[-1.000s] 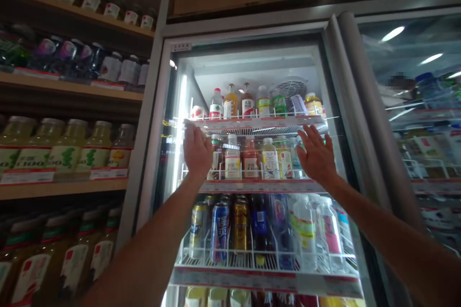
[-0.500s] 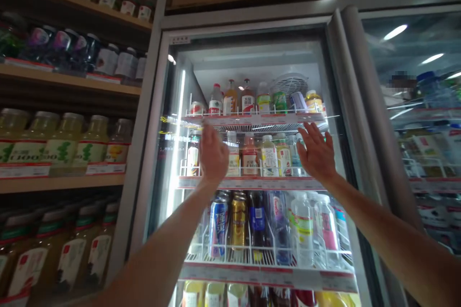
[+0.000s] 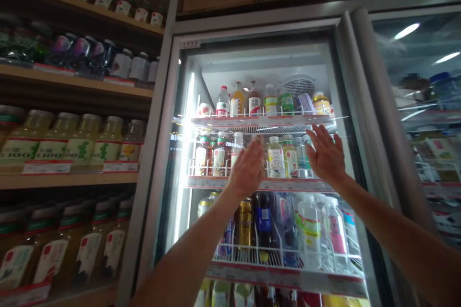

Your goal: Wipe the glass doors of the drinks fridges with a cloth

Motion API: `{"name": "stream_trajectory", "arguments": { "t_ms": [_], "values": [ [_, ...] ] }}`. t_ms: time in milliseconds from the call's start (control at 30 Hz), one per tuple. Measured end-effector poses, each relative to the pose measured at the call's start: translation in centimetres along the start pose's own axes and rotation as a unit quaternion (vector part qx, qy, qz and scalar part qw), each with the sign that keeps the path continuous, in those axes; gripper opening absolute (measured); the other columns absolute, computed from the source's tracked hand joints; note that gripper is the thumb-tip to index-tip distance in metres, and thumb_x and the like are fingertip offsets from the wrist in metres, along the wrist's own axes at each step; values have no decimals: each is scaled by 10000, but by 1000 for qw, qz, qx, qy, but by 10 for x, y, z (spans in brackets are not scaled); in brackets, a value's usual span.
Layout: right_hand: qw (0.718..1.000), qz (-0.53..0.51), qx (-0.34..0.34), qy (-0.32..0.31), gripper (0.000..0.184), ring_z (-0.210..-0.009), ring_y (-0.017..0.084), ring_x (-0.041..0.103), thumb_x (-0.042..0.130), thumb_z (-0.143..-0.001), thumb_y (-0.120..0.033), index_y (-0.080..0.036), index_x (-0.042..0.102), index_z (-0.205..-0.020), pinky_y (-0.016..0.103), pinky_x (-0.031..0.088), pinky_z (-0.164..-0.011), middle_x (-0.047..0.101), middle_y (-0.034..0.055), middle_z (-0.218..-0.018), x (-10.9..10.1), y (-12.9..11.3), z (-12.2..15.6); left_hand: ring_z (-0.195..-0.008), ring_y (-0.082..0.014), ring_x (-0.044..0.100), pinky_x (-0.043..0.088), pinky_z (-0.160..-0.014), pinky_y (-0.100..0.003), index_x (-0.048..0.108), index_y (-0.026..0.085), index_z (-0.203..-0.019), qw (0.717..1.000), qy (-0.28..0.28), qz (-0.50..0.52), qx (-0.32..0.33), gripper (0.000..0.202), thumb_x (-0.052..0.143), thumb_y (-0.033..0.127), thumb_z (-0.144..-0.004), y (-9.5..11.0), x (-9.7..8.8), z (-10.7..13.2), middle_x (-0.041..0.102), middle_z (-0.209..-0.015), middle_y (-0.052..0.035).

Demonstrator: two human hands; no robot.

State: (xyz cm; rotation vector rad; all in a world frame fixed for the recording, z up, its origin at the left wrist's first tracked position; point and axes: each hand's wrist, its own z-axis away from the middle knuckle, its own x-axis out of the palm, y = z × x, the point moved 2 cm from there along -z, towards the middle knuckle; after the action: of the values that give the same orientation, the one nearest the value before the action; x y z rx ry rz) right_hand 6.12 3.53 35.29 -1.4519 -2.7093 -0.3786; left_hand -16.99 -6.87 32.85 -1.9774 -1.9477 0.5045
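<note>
Both arms reach up in front of a glass-fronted drinks fridge (image 3: 351, 105). My left hand (image 3: 248, 169) has its fingers stretched out and slightly blurred, and it covers some bottles on the second shelf. To its right, my right hand (image 3: 327, 156) is raised with fingers spread, and nothing is in it. Whether either palm touches the glass, I cannot tell. Between the hands shows a pale-labelled tea bottle (image 3: 275, 158). Behind the left wrist stands a gold can (image 3: 245, 223), with a dark bottle with a blue label (image 3: 264, 220) beside it.
On the left, wooden shelves (image 3: 90, 87) carry rows of bottled drinks, among them pale yellow juice bottles (image 3: 82, 141). The fridge's top shelf (image 3: 266, 121) holds several bottles and cans. At the right is a second glass door (image 3: 414, 120) with reflections on it.
My left hand has swept rightward across the second shelf, closer to my right hand. The right hand keeps nearly the same pose. The view has shifted slightly left.
</note>
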Motion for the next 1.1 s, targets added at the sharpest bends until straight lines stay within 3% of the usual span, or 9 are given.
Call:
{"name": "stream_trajectory", "arguments": {
  "t_ms": [100,267,367,533,667,733,867,933,1100],
  "values": [
    [1000,3,-3,2,441,-1323,227,344,329,-908,-311,-191,433,-1320,466,241,-1065,430,88,-1398,0,1,1,-1360,-199,275,287,-1102,-415,405,154,-1328,998,-17,-3,60,469,367,228,-867,-4,0,8,415,-1413,-76],
    [1000,9,6,2,456,-1333,230,328,337,-907,-318,-191,410,-1338,472,230,-1075,410,96,-1411,1,0,1,-1347,-266,296,303,-1081,-472,432,98,-1304,963,154,-58,-213,470,392,205,-848,-82,-27,28,374,-1427,-150],
    [1000,10,4,3,453,-1331,232,332,332,-911,-328,-189,413,-1335,480,240,-1071,414,99,-1407,0,0,1,-1368,-245,252,302,-1088,-474,344,135,-1371,966,143,-42,-211,521,377,181,-853,-55,-21,34,315,-1466,-113],
    [1000,6,-8,2,431,-1320,238,350,320,-913,-311,-164,460,-1293,482,274,-1052,435,108,-1390,-3,1,1,-1350,-215,296,334,-1080,-435,278,193,-1409,999,-6,0,41,560,380,192,-859,-15,-14,47,387,-1431,-62],
    [1000,7,-2,3,448,-1323,244,344,335,-908,-317,-164,434,-1317,486,254,-1064,416,106,-1405,-2,0,1,-1367,-247,250,302,-1096,-456,290,127,-1400,974,119,-47,-188,555,372,161,-852,-61,-35,53,321,-1461,-113],
    [1000,8,-1,2,453,-1323,246,343,339,-906,-319,-169,428,-1323,483,247,-1068,414,105,-1407,-1,1,2,-1385,-240,197,288,-1102,-461,233,119,-1419,967,136,-43,-211,577,357,153,-856,-53,-34,52,269,-1484,-116],
    [1000,2,-1,9,439,-1317,231,356,311,-912,-320,-192,446,-1310,469,251,-1067,435,96,-1394,0,2,2,-1385,-194,197,296,-1104,-407,194,160,-1434,997,-33,15,72,596,367,194,-865,4,-15,52,307,-1471,-73],
    [1000,2,-1,9,438,-1318,230,354,310,-913,-322,-193,445,-1310,471,253,-1067,437,95,-1392,0,3,2,-1373,-189,234,304,-1101,-393,232,184,-1424,984,-81,11,159,575,376,209,-868,2,-16,56,363,-1445,-53],
    [1000,15,2,0,436,-1325,237,340,326,-911,-315,-176,442,-1307,484,259,-1063,421,102,-1403,-1,0,2,-1369,-236,247,293,-1099,-463,245,149,-1417,979,111,-63,-162,552,352,180,-876,-73,-41,59,305,-1470,-114]
  ]
}}
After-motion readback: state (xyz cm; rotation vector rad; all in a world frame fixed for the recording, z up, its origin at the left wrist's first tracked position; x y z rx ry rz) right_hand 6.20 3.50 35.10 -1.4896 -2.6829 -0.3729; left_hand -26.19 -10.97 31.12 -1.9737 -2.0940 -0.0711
